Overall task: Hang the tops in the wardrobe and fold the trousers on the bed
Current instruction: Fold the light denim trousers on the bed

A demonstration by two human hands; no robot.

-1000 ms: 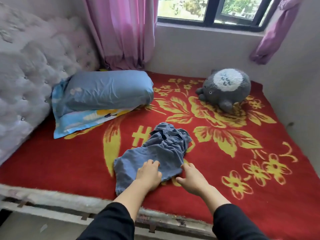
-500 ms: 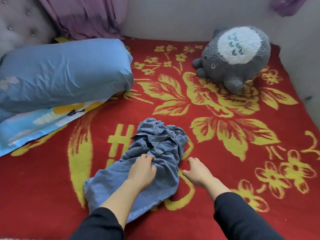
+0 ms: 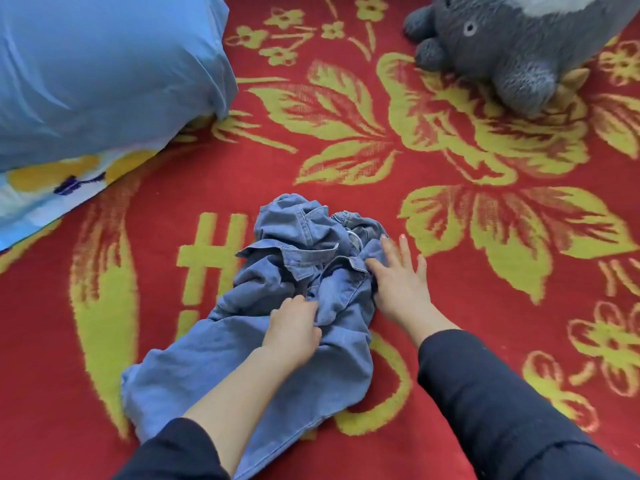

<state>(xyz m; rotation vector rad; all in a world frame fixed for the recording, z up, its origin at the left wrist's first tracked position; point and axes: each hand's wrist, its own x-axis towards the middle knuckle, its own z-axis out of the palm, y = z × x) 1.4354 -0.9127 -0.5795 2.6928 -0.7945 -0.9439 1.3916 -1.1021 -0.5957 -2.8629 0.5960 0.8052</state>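
A pair of blue denim trousers (image 3: 214, 368) lies crumpled on the red blanket (image 3: 450, 306) with yellow flowers that covers the bed. The waistband end is bunched up at the far side; one leg stretches flat toward me on the left. My left hand (image 3: 292, 332) rests on the middle of the trousers with its fingers curled into the fabric. My right hand (image 3: 398, 282) lies at the right edge of the bunched waist, thumb tucked under a fold, fingers spread on the cloth and blanket. Both forearms wear dark sleeves.
A blue pillow (image 3: 104, 71) lies at the far left on a patterned light-blue pillowcase (image 3: 52, 188). A grey plush toy (image 3: 512, 46) sits at the far right. Open blanket stretches between them and to the right of the trousers.
The view has moved closer and lower over the bed. My right hand went from the blanket beside the trousers up to the bunched waist. My left hand slid slightly further along the fabric.
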